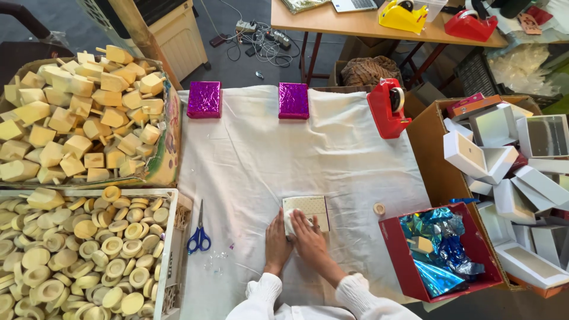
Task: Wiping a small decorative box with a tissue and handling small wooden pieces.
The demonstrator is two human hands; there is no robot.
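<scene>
A small white box (309, 207) with a dotted lid lies on the white cloth (261, 154) near the table's front. My left hand (276, 242) rests flat on the cloth at the box's near left corner. My right hand (308, 238) lies across the box's near edge, fingers pressing on it. Both wrists wear white sleeves.
Blue-handled scissors (199, 234) lie left of my hands. Two purple foil-wrapped boxes (204, 99) (294, 100) sit at the cloth's far edge. A red tape dispenser (388, 109), a small tape roll (379, 208), a red box of blue foil (441, 252), a carton of white boxes (510, 166) and crates of wooden pieces (83, 112) (83, 249) surround it.
</scene>
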